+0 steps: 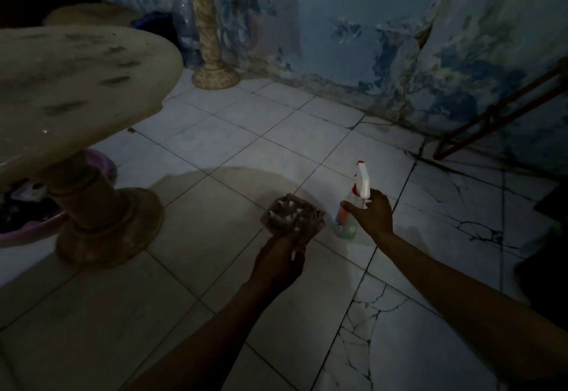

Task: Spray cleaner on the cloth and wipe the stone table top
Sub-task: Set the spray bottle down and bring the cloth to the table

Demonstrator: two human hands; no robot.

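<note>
The cloth (296,217) sits bunched in the left hand (281,263), held low over the tiled floor (215,144), with white flecks of foam showing on its upper folds. The fingers are curled under and around it, so the grip is clamped on the fabric. Just beside it at three o'clock is the spray bottle (353,206), upright, its long axis running nearly vertical, white trigger head at the top and a red nozzle tip pointing toward eleven o'clock. The right hand (370,214) is wrapped round its neck, fingers closed on it.

Judging by the foam, the spraying looks done or nearly so, and the wipe is what remains. That move turns on one relation: the stone table top (76,89) lies at about ten o'clock from the cloth, higher up and well apart from it, and the left hand is the nearer of the two. Its pale surface carries dark smudges. It stands on a thick turned pedestal (101,215) at nine o'clock from the cloth.

The bottle carries a coloured label low on its body, but the room is dim and I cannot read any brand or writing on it.

Further out, a stone column (206,21) stands at twelve o'clock against the mottled blue wall (368,21), and a purple basin (27,231) shows behind the pedestal
</note>
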